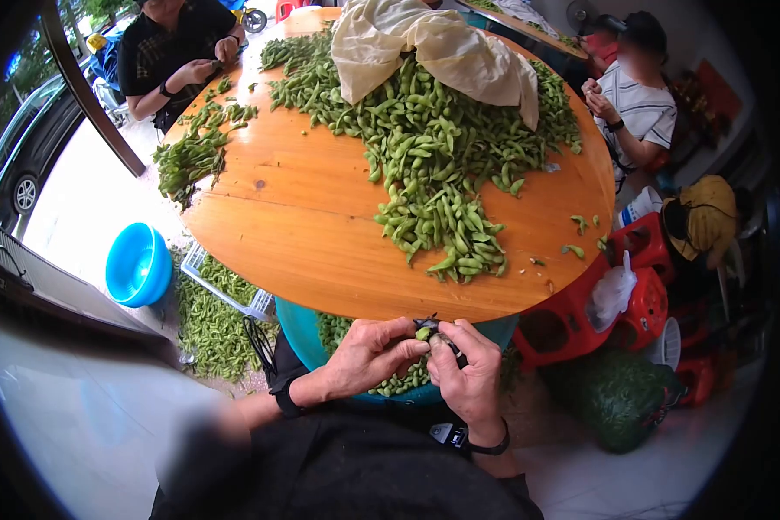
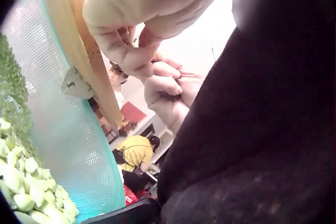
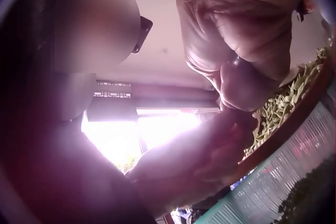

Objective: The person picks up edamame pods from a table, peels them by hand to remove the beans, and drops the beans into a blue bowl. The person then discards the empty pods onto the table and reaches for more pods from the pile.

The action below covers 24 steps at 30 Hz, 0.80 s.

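Fingertips of the left hand and right hand meet, curled and clamped on one green pod, just below the near edge of the table, over a teal basket of pods. Beyond, a heap of pods covers the tabletop.

Head camera looks down on table; both wrist cameras peer upward, close under hands.

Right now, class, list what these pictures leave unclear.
Head view: edamame pod, mostly covered by the left hand.
Head view: dark tool in the right hand, too small to identify.
Head view: cloth hides whatever lies beneath.
Right wrist view: grip lost in backlight blur.
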{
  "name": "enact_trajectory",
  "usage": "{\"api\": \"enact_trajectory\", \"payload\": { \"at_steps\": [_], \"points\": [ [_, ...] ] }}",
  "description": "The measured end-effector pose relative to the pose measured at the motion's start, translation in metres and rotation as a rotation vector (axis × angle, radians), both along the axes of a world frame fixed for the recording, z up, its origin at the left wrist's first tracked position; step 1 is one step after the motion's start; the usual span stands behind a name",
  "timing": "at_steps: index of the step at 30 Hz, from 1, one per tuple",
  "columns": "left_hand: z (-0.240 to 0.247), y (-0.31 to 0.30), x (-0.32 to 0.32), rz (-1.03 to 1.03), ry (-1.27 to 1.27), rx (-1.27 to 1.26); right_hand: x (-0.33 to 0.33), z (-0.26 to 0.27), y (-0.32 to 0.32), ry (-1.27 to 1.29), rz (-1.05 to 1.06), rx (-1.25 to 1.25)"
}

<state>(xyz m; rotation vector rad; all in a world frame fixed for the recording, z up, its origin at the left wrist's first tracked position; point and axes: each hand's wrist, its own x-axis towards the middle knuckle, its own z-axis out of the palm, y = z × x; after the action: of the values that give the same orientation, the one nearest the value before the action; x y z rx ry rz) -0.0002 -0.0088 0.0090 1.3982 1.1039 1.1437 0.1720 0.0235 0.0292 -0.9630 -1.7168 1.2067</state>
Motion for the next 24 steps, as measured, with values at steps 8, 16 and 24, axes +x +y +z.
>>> {"api": "enact_trajectory", "payload": {
  "at_steps": [8,16,24],
  "points": [
    [0.014,0.011,-0.028,-0.345,-0.371,-0.499,0.004,0.002,-0.001,0.146,0.063,-0.362],
    [0.001,-0.001,-0.001,-0.156,-0.691,-0.487,-0.014,-0.007,-0.012,-0.307,-0.176,0.622],
    [0.001,-0.002,0.007,-0.094,-0.76,-0.546,-0.014,-0.007,-0.009,-0.233,-0.192,0.584]
  ]
}}
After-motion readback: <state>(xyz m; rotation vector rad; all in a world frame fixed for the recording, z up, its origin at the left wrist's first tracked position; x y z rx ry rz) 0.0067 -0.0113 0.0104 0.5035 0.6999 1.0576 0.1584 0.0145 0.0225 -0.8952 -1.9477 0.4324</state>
